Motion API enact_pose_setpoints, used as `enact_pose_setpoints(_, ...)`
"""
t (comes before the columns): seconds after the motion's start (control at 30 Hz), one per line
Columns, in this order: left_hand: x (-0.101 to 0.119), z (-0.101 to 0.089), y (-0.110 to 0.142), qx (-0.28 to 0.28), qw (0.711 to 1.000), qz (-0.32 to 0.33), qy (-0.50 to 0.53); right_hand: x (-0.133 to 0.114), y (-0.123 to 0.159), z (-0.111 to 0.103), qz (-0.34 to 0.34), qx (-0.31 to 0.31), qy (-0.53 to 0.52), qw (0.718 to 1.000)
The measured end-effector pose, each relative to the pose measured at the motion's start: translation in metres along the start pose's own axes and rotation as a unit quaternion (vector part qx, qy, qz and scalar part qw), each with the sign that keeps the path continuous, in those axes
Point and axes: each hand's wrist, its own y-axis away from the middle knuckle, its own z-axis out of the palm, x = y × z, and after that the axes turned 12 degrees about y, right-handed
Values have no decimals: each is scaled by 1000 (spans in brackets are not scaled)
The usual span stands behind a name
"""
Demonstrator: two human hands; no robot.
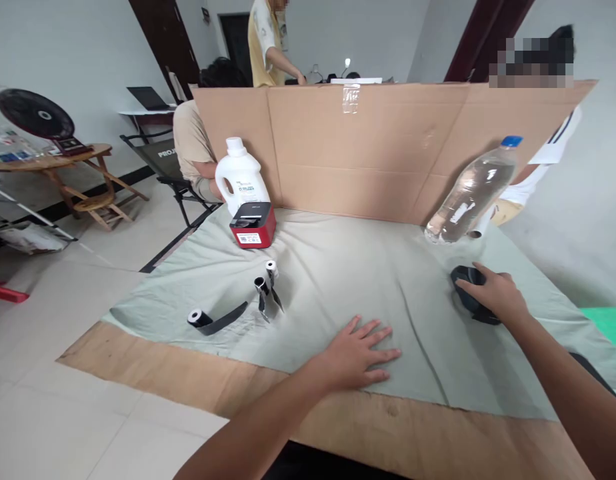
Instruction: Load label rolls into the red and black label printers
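My left hand (pixel 361 357) lies palm down with spread fingers on the pale green cloth (pixel 333 267), near its front edge, holding nothing. On the right, my right hand (pixel 498 293) grips a black, rounded, box-like object (pixel 471 287) resting on the cloth; its exact kind is unclear. Left of my left hand are small rolls of dark strip: one lies partly unrolled (pixel 195 319), while a second roll (pixel 261 285) and a third roll (pixel 271 268) stand close together with their ends hanging loose.
A red and black boxy device (pixel 253 227) stands before a white jug (pixel 243 177). A clear bottle with a blue cap (pixel 473 193) leans at back right. Behind them rises a cardboard screen (pixel 358 153). Other people are beyond it. A fan (pixel 35 115) stands on a wooden table.
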Motion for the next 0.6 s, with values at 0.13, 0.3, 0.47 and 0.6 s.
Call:
enact_pose_setpoints(0.13, 9, -20, 6, 85, 994, 47, 49, -16, -2, -6, 56, -18, 102, 993)
enact_pose_setpoints(0.3, -6, -119, 66, 477, 866, 32, 145, -107, 5, -5, -214, 107, 53, 969)
enact_pose_setpoints(0.47, -125, -236, 126, 688, 667, -170, 230, -305, 15, 22, -354, 1, -191, 916)
enact_pose_setpoints(0.6, -216, -272, 134, 649, 618, -318, 310, -466, 19, 52, -341, -126, -323, 874)
